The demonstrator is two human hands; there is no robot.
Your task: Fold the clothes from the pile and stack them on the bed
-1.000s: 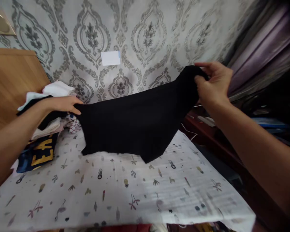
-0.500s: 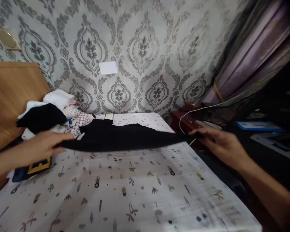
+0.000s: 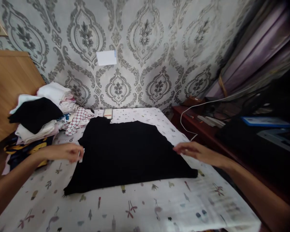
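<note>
A black garment [image 3: 128, 151], possibly a shirt, lies spread out on a white printed sheet [image 3: 106, 212]. My left hand [image 3: 71, 152] is at its left edge, fingers loosely bent, beside a small white tag [image 3: 81, 156] at the side seam. On the opposite side my right hand [image 3: 195, 153] reaches in with fingers stretched out, the tips at the garment's right edge. Neither hand visibly grips the cloth. The lower edge of the garment lies towards me, its two corners free on the sheet.
A heap of clothes [image 3: 36, 114] stands at the left against a wooden headboard [image 3: 12, 71]. A small card-like item [image 3: 108, 113] lies near the wall. On the right are a dark red table [image 3: 195, 125], a white cable [image 3: 182, 119] and a blue-edged object [image 3: 265, 122].
The black garment, held taut between both hands before, now lies flat. My hands have let go of its near corners and moved to its side edges. The camera view has tilted slightly.
</note>
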